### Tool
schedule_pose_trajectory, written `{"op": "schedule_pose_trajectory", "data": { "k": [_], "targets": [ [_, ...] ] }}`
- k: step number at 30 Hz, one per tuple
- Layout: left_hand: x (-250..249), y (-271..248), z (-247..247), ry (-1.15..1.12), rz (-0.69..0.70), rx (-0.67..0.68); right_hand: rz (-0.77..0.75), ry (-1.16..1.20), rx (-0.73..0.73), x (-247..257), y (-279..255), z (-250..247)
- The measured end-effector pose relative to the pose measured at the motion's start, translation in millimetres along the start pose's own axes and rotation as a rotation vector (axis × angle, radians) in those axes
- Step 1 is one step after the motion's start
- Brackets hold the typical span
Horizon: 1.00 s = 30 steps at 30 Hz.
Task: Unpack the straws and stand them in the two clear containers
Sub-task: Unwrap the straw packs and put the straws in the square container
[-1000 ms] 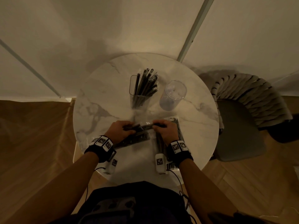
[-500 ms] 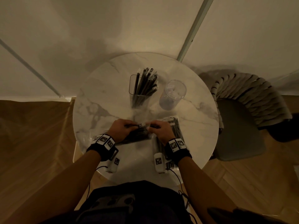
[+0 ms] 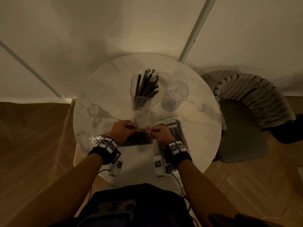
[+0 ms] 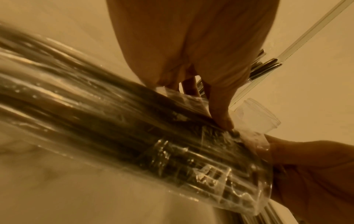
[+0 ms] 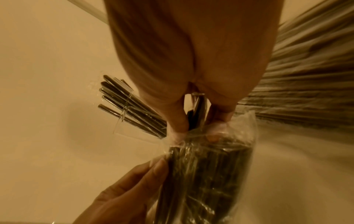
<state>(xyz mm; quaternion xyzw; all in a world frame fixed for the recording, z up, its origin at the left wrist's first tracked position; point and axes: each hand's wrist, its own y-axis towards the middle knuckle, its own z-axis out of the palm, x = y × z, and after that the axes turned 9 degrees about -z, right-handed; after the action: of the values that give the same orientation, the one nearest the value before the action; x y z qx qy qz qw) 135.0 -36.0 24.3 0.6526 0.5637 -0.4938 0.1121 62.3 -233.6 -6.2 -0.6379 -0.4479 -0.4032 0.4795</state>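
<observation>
- Step in hand, as judged: opening the clear plastic pack of black straws [image 3: 137, 139] lying on the near part of the round marble bench [image 3: 101, 102], between your two hands.
- Your left hand [image 3: 122, 131] has its fingers [image 4: 220, 109] curled and pinching the film at the pack's open end; the left wrist view shows a fingertip pressed on the wrapper's edge.
- Your right hand [image 3: 161, 134] pinches the opposite lip of the same film, thumb and forefinger closed on it, as the right wrist view shows.
- To do it well, pull the two lips apart sideways and gently; a sharp tug would likely split the film and scatter straws over the bench.
- Keep the pack flat, its closed end toward you, so that the straws slide out together.
- A second pack [image 3: 176, 130] lies just right of your right hand, apparently unopened.
- Far of your hands, the square container [image 3: 134, 94] already holds a leaning bundle of straws.
- The round container [image 3: 174, 95], just right of the square one, looks empty; it is probably where this pack belongs.
</observation>
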Motion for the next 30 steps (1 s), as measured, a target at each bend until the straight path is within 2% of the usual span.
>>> {"op": "schedule_pose_trajectory", "data": {
  "k": [4, 9, 14, 17, 21, 25, 30],
  "targets": [
    [0, -1, -3, -0.014, 0.003, 0.033, 0.020, 0.096, -0.027, -2, -3, -1],
    [1, -1, -5, 0.004, -0.011, 0.059, 0.037, 0.108, -0.114, -2, -2, -3],
    [2, -2, -4, 0.011, -0.007, 0.010, -0.027, 0.073, -0.001, 6, -3, -6],
    [2, -2, -3, 0.028, -0.010, -0.008, -0.026, 0.036, 0.014, 6, -2, -4],
    [0, -2, -2, 0.030, -0.007, 0.027, -0.041, -0.055, -0.060, 2, -1, -3],
    [5, 0, -8, 0.101, 0.003, 0.044, -0.014, -0.045, -0.140, 6, -2, -18],
    [12, -1, -13, 0.104, -0.027, 0.143, -0.007, -0.111, -0.200, 3, 1, -42]
  ]
}}
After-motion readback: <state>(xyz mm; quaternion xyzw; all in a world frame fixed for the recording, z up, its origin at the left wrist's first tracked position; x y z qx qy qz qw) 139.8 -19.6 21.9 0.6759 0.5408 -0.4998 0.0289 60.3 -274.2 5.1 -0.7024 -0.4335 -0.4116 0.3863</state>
